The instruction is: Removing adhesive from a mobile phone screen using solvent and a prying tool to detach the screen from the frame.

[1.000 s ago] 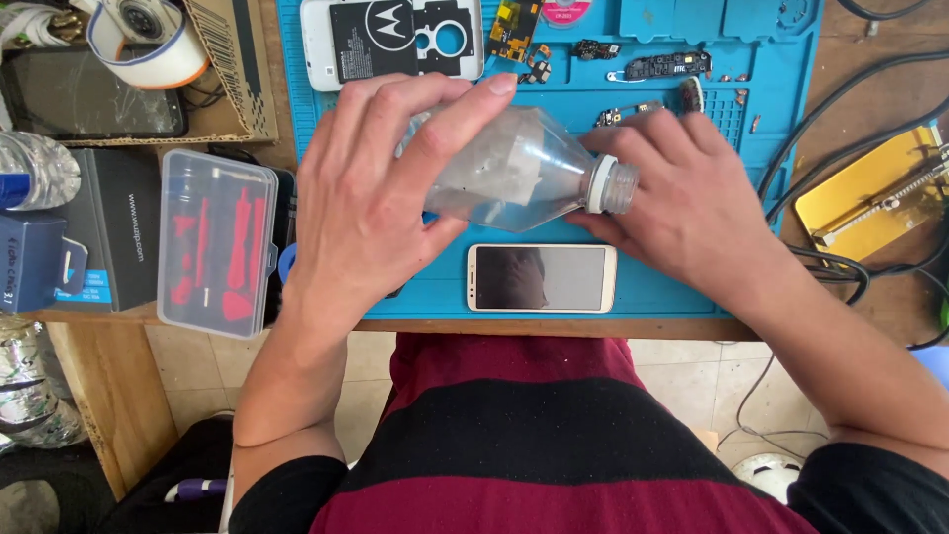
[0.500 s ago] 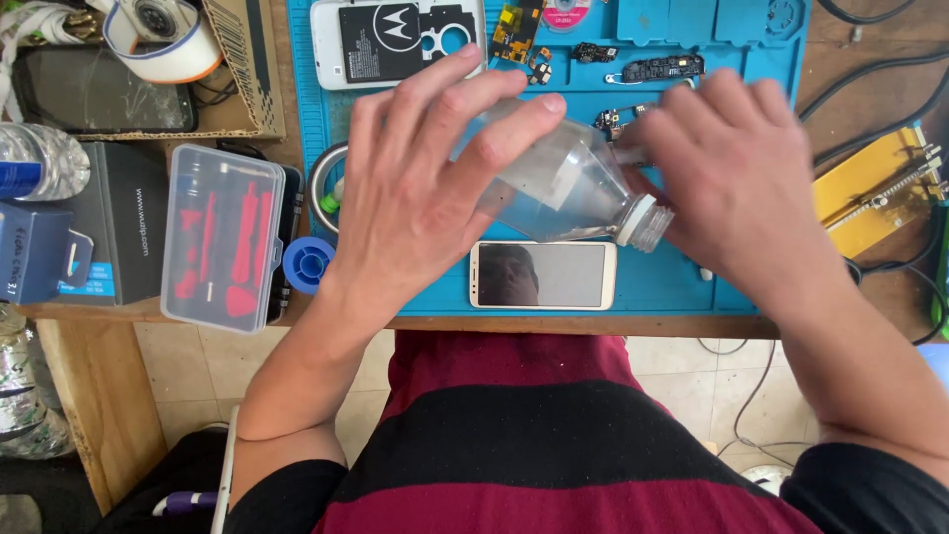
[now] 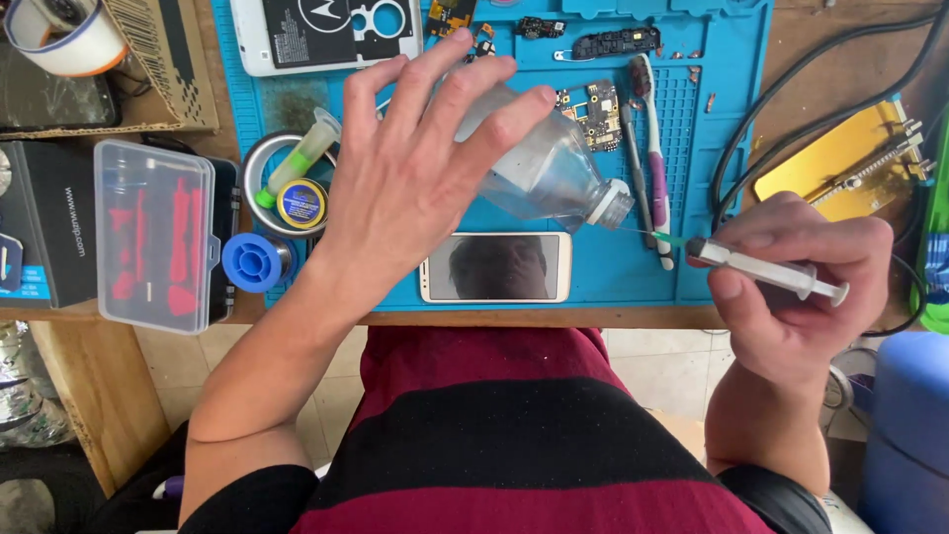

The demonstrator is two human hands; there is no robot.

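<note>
My left hand (image 3: 415, 178) was wrapped over a clear plastic bottle (image 3: 549, 163), gripping it from above and tilting it so the uncapped neck pointed down and to my right, above the blue work mat (image 3: 613, 267). My right hand (image 3: 791, 287) pinched a small syringe (image 3: 766, 269) between thumb and fingers, its thin needle aimed toward the mouth of the bottle. The needle tip lay just outside the opening; I could not tell whether it touched the rim.

As I judged it, the bottle was open, lifted and tipped, and the syringe was in hand and lined up, so the preparation was done. I could not make out any liquid in the barrel, and the plunger looked pushed well in, so drawing or dosing seemed to be left.

Just below the bottle, a white phone (image 3: 494, 267) lay face up at the near edge of the mat, screen dark. Small circuit boards (image 3: 593, 109) and 2 slim tools (image 3: 647, 168) lay farther back on the mat, and a phone back cover (image 3: 326, 30) rested at its far edge. To my left sat a tin holding a green-tipped tube (image 3: 297, 158), a blue spool (image 3: 252, 262) and a clear case of red tools (image 3: 153, 232).
</note>
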